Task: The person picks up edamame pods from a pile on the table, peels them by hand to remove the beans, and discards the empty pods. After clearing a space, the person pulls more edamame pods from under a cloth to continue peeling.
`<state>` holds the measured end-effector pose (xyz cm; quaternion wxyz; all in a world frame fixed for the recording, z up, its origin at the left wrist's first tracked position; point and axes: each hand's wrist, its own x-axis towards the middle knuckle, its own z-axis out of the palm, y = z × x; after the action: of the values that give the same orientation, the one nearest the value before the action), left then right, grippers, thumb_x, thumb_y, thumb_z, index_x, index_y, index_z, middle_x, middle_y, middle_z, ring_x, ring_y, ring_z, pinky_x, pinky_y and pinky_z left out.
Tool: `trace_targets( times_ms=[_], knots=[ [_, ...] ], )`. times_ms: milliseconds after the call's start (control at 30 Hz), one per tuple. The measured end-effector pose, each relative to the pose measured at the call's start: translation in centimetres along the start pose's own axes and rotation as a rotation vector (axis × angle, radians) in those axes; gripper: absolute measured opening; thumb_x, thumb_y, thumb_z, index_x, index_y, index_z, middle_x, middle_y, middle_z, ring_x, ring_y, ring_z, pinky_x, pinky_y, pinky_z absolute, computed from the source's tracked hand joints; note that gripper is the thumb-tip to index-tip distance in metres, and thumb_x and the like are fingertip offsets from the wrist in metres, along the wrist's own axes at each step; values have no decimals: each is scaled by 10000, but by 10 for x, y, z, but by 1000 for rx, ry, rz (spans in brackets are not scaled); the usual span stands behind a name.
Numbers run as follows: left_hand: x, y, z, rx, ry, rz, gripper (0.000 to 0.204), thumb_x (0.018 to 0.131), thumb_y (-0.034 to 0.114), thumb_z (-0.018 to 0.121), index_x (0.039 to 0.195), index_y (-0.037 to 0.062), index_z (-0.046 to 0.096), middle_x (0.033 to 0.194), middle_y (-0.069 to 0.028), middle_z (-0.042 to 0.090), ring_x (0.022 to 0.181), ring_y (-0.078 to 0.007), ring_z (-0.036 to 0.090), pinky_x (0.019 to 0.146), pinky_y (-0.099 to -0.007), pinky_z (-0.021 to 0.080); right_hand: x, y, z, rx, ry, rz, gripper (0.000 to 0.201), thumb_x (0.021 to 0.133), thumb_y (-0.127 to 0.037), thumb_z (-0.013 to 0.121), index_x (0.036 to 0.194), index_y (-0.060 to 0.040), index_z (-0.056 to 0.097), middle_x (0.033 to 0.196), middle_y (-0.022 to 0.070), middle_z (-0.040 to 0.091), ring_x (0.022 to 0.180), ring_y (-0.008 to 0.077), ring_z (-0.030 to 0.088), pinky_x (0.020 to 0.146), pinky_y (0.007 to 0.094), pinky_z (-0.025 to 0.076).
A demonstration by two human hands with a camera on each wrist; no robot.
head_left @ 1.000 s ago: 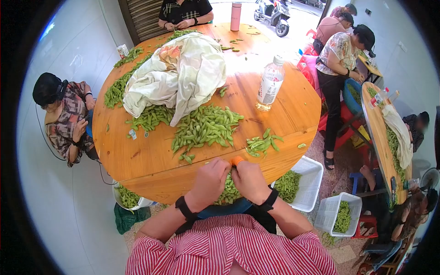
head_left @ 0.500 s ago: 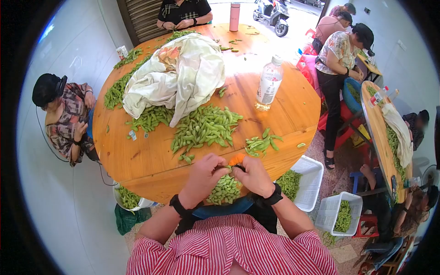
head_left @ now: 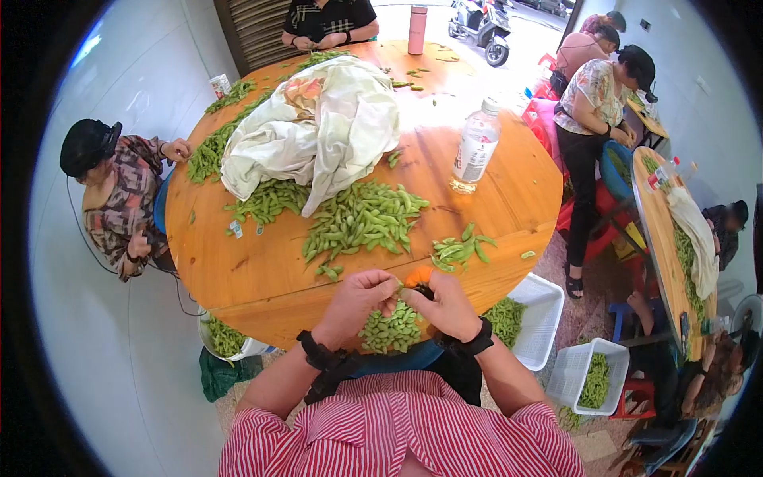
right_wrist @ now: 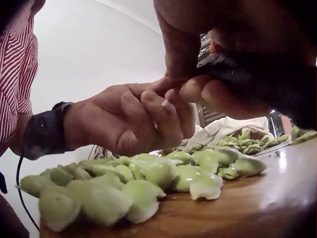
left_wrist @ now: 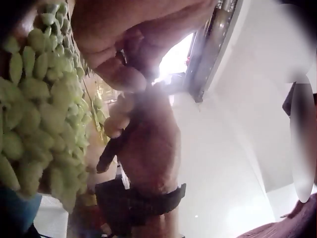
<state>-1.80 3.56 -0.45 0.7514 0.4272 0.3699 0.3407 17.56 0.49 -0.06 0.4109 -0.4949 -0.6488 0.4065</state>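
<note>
Grip pinched closed: left hand (head_left: 358,304), right hand (head_left: 447,305) on green pod (head_left: 400,285), mostly hidden.

A round wooden tabletop (head_left: 493,230) fills the middle of the room, with a pale, glossy wall (head_left: 103,334) curving along the left in the head camera's wide view and another wall (head_left: 719,119) on the right. Beyond its far edge stand a slatted brown shutter (head_left: 258,32) and a bright opening (head_left: 528,40), whose daylight bleaches part of the wood. To the right, a second table (head_left: 656,219) and a red stool (head_left: 638,397) stand on a tiled floor (head_left: 596,441).
</note>
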Motion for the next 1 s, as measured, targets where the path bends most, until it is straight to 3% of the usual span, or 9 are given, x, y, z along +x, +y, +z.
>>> trace_targets(
  times_ms=[67, 133, 267, 400, 700, 767, 900, 967, 1000],
  knots=[
    [0, -1, -2, -57, -40, -33, 171, 987, 179, 573, 963, 15, 614, 781, -28, 625, 650, -103, 585, 592, -231, 480, 1, -6, -1, 65, -7, 18, 164, 850, -122, 700, 925, -7, 610, 651, 61, 549, 586, 98, 486, 539, 279, 407],
    [0, 1, -3, -96, -67, -71, 171, 984, 186, 579, 938, 27, 622, 762, -15, 611, 630, -91, 563, 586, -228, 471, 2, -10, -1, -43, 18, 6, 188, 847, -126, 689, 954, 6, 607, 761, 178, 617, 670, 298, 606, 628, 347, 474],
    [4, -6, -9, -245, -156, -191, 189, 984, 214, 588, 887, 54, 616, 733, 11, 580, 594, -66, 523, 550, -216, 445, 3, -12, 1, -26, -11, -83, 173, 832, -106, 695, 949, -11, 609, 773, 170, 614, 690, 330, 601, 632, 360, 472],
    [-4, -5, 6, -146, 6, -139, 209, 987, 236, 586, 867, 66, 605, 722, 17, 573, 586, -55, 522, 518, -207, 430, 2, -14, -4, -204, 8, -184, 153, 814, -102, 702, 900, -19, 606, 759, 161, 581, 713, 345, 589, 628, 385, 468],
    [-7, -7, 4, -70, -19, -151, 287, 989, 307, 578, 863, 54, 626, 746, 8, 624, 567, -54, 542, 504, -205, 449, 7, -12, -6, -319, -86, -266, 137, 805, -102, 684, 799, -15, 579, 733, 163, 563, 704, 361, 581, 616, 419, 467],
    [-8, -2, 1, 153, -2, -139, 248, 992, 269, 565, 920, 41, 634, 780, -11, 628, 612, -63, 559, 532, -201, 461, 8, -11, -3, -340, -60, -280, 132, 806, -101, 677, 799, -15, 577, 730, 165, 565, 709, 366, 585, 619, 428, 469],
    [-13, -3, -1, 230, 74, -101, 239, 959, 254, 602, 904, 27, 652, 748, -14, 627, 629, -76, 587, 535, -240, 478, 10, 4, -1, -467, -50, -206, 142, 808, -114, 671, 817, -12, 573, 756, 175, 580, 735, 379, 597, 634, 446, 474],
    [-13, -12, -10, 757, 21, 237, 171, 907, 171, 620, 976, 18, 652, 764, -79, 643, 690, -179, 625, 628, -297, 506, 13, 11, -5, -524, -55, -156, 149, 806, -118, 672, 834, -10, 573, 765, 178, 582, 745, 383, 597, 641, 451, 476],
    [-15, -11, -13, 757, 20, 236, 171, 907, 171, 620, 976, 18, 652, 764, -79, 643, 690, -179, 625, 628, -297, 506, 17, 13, -10, -561, 1, -120, 151, 804, -116, 673, 861, -11, 581, 792, 182, 592, 765, 386, 600, 659, 444, 478]
  ],
)
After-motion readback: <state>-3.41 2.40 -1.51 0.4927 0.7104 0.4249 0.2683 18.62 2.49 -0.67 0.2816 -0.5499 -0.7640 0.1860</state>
